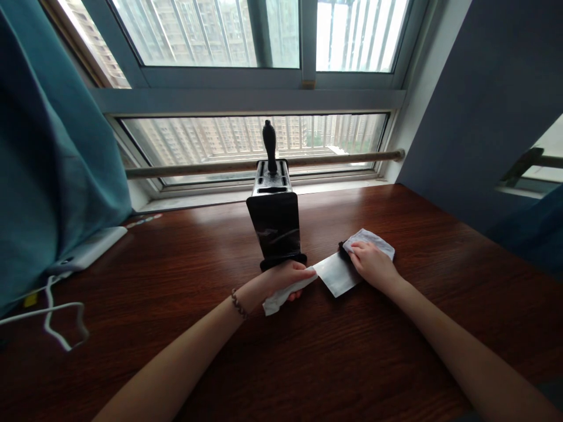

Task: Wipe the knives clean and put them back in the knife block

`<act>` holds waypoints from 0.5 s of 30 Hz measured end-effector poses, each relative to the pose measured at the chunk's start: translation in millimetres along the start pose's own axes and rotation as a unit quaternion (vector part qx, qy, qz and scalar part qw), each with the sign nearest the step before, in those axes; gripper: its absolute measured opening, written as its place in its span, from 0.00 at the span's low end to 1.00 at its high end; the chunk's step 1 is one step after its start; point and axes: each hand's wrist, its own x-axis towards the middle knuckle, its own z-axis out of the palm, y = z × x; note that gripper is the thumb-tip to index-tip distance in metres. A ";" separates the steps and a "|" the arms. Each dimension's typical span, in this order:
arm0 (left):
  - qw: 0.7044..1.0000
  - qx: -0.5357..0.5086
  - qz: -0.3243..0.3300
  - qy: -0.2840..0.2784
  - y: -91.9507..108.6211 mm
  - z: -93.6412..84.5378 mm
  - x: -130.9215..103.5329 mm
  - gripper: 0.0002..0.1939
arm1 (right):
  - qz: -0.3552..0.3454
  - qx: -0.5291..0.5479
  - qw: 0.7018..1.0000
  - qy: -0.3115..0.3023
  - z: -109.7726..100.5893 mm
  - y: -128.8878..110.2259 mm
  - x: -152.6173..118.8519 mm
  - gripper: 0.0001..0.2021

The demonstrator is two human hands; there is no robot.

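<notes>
A cleaver with a broad, shiny rectangular blade (339, 275) lies just above the table, right of the middle. My right hand (373, 265) is closed around its dark handle (342, 248), with a pale grey cloth (373, 241) bunched between palm and handle. At the blade's left end, my left hand (288, 278) pinches a folded white cloth or tissue (281, 298); its edge meets the blade's corner. Behind my left hand stands a black knife block (278, 225) with a slotted metal top. One black-handled tool (269, 143) stands upright in it.
The brown wooden table (211, 357) reaches back to a window (211, 32) with a horizontal rail (343, 158). At the left lie a white power strip (94, 249) and a white cable (55, 331), beside a blue curtain (65, 140). A wall (475, 117) rises at the right.
</notes>
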 end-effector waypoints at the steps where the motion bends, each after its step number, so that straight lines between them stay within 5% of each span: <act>1: 1.000 -0.002 -0.001 0.000 0.0 0.0 0.1 0.21 | -0.002 0.000 1.000 -0.001 -0.1 -0.1 0.0 0.13; 15: 1.000 0.016 -0.001 0.001 2.9 0.1 -1.9 0.23 | 0.008 -0.007 1.000 -0.008 0.6 -1.2 -1.2 0.14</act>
